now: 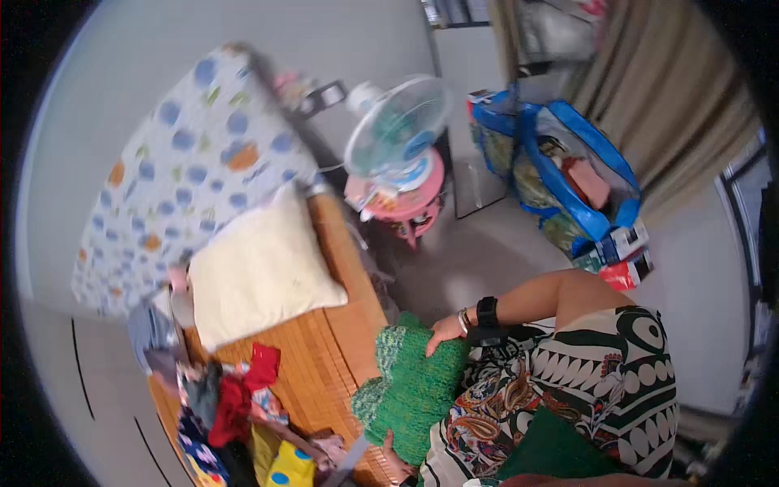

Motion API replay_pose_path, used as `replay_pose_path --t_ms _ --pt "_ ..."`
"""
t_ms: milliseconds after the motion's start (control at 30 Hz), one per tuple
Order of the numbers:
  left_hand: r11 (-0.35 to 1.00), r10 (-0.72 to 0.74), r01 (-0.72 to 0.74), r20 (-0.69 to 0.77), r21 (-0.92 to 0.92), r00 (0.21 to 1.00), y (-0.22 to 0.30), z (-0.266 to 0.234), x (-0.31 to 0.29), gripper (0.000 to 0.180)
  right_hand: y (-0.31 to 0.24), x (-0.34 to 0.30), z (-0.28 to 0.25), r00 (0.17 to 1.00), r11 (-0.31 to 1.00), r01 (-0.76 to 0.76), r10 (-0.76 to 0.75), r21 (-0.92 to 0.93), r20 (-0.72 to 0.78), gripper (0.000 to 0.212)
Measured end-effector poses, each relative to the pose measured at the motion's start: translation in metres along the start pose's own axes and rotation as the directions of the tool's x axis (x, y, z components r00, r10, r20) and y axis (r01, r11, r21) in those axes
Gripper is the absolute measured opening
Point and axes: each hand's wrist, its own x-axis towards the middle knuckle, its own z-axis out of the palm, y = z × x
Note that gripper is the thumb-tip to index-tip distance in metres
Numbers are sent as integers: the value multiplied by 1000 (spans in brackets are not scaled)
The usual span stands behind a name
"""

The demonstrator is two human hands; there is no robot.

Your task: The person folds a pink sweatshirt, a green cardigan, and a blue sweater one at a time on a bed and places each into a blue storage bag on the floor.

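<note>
A thick green knitted piece point(422, 398), with a scalloped edge in lighter mottled green, spans both my hands at the bed's edge, close to my lap. My right hand point(446, 333) grips its upper side, thumb and fingers over the edge; a black band and a pale bracelet sit on that wrist. At the lower side my left hand point(395, 460) holds it, partly hidden by the knit. Whether it is a garment or a cover, I cannot tell. My patterned clothing point(503, 390) lies right against it.
A wooden bed point(316, 357) bears a cream pillow point(260, 272) and a heap of coloured clothes point(235, 406). A dotted mattress point(195, 162) leans on the wall. Beyond the bed, a fan point(398, 126) stands on a pink stool point(414, 199). A blue-edged bag point(560, 174) sits by the curtain point(665, 89).
</note>
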Motion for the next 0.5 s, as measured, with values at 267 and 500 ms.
replay_pose_path --t_ms 267,500 --pt "898 -157 30 257 439 954 52 42 139 51 24 -40 -10 942 842 64 126 535 -310 39" --pt "669 -660 250 405 700 632 90 229 179 44 69 -106 -32 733 956 16 187 292 -654 33"
